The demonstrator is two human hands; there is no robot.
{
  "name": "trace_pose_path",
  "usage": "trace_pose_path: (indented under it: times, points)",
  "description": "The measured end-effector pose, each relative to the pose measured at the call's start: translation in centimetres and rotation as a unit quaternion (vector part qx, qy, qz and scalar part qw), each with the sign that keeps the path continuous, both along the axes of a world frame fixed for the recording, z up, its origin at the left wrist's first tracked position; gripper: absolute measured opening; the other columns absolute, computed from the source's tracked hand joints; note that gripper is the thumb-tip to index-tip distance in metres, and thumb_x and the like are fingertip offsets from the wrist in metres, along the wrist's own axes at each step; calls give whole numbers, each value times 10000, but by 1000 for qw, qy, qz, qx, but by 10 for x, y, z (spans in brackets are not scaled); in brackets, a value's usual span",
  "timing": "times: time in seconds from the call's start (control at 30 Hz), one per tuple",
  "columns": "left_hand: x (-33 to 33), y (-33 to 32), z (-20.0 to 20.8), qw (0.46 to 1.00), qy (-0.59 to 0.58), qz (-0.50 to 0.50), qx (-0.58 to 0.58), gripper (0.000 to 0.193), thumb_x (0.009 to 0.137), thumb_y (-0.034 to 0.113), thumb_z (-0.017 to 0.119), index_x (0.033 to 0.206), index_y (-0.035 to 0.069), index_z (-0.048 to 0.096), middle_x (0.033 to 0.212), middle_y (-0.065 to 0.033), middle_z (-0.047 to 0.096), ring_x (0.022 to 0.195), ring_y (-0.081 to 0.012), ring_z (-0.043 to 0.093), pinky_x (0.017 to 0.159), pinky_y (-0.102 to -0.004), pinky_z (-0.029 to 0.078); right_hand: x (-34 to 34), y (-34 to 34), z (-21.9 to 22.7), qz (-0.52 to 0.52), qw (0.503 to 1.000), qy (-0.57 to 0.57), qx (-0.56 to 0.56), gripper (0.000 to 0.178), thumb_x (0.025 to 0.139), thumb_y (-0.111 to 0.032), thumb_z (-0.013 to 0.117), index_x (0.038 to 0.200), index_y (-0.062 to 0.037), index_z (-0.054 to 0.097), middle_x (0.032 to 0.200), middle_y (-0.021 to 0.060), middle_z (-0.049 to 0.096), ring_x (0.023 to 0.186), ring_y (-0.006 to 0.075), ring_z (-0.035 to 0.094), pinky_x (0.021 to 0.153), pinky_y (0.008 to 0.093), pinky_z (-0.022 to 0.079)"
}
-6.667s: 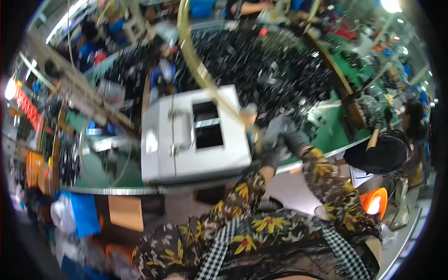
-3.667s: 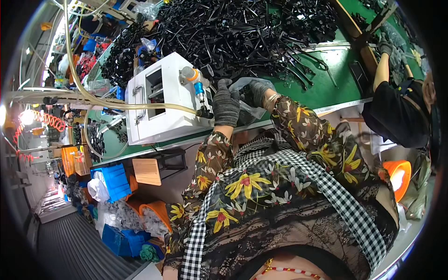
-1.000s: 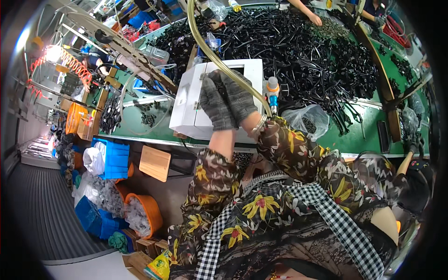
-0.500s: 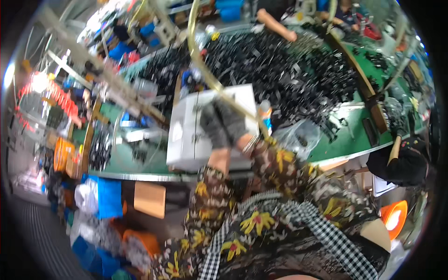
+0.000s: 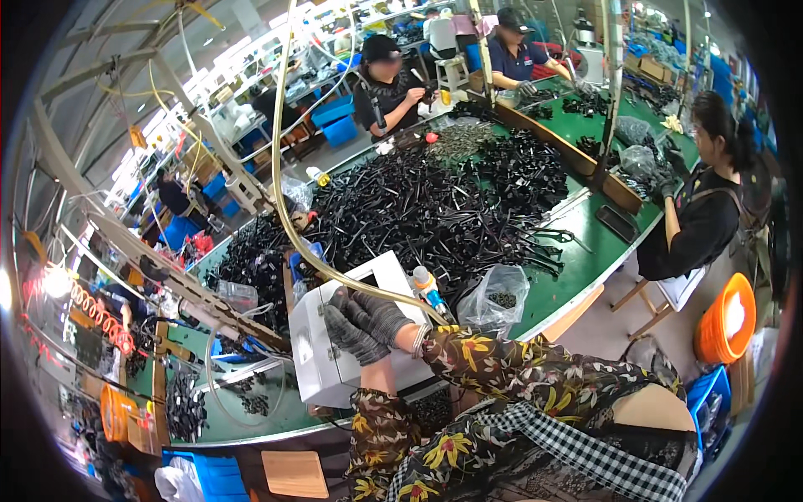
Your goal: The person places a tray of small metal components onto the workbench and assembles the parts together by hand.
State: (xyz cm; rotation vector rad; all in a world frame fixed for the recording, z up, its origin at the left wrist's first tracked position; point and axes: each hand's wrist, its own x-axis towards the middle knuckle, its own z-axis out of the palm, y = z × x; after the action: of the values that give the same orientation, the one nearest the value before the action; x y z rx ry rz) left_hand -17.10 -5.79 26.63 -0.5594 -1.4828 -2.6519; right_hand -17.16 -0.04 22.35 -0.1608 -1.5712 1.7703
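In the head view, the person's gloved left hand (image 5: 351, 336) and right hand (image 5: 381, 316) lie close together over the white box (image 5: 311, 351), at its upper side; the fingertips are partly hidden, so I cannot tell whether either grip is clenched or released. The box stands on the near edge of the green surface (image 5: 554, 290), left of centre. A yellowish hose (image 5: 278, 167) curves down over it from the far side. Just right of the box is a blue-and-orange fitting (image 5: 429, 292), then a clear bag (image 5: 473, 305) with small dark parts (image 5: 503, 299) inside. A broad heap of black parts (image 5: 410, 209) spreads beyond them. Farther right, a seated co-worker (image 5: 698, 222) in black works beside a wooden divider (image 5: 617, 194).
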Motion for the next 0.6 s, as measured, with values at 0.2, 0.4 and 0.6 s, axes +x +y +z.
trace_pose_path:
  times: [0.2,0.4,0.6]
  points:
    - [-7,-2,-1,998,-5,5,67,447,954,339,416,1036,-49,623,1041,-132,647,979,-244,602,917,-387,484,23,-3,44,-73,960,-137,233,226,822,-263,571,897,-51,602,805,172,617,766,368,592,678,438,463]
    - [20,53,2,788,-95,-119,597,123,884,189,475,827,96,533,762,22,480,604,-81,443,601,-216,364,-2,10,7,-179,951,-68,244,229,785,-290,592,797,-63,622,719,154,598,713,363,576,645,446,449]
    - [5,3,-6,994,-18,-36,101,233,904,176,503,833,-11,624,795,-57,608,740,-178,575,688,-295,487,50,-4,36,-69,955,-141,253,206,817,-235,573,908,-51,595,825,171,617,783,365,594,682,437,465]
